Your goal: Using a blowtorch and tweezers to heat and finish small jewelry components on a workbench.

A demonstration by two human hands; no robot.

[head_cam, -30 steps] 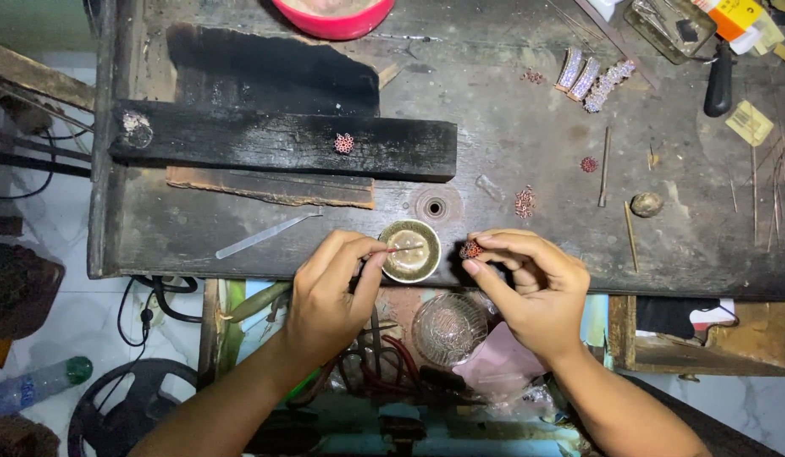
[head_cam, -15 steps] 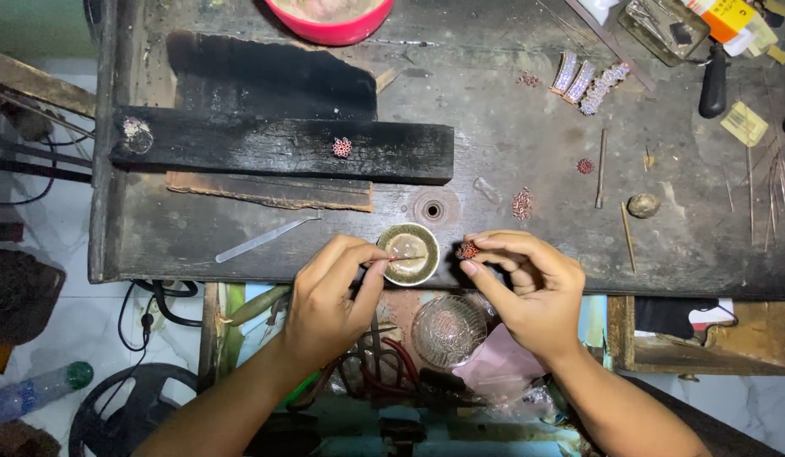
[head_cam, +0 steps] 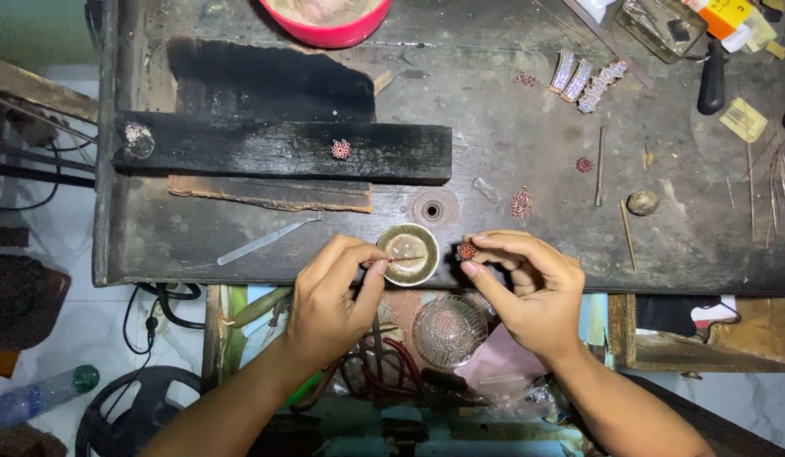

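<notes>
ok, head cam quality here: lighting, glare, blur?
Head view: dim, uneven light; charred black beam and bench edges lose detail. Left hand and right hand are evenly lit and sharp. Mild sheen on the small round dish. Tiny red piece is too small to resolve.

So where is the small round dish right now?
In the head view the small round dish sits at the workbench's near edge, centre frame, between the left hand and the right hand, just below a round hole.

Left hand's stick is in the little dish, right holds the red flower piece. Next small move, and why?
Probably lift the thin stick out of the small round dish and carry its tip to the red flower-shaped piece, which the right hand holds pinched beside the dish; the left hand grips the stick.
</notes>
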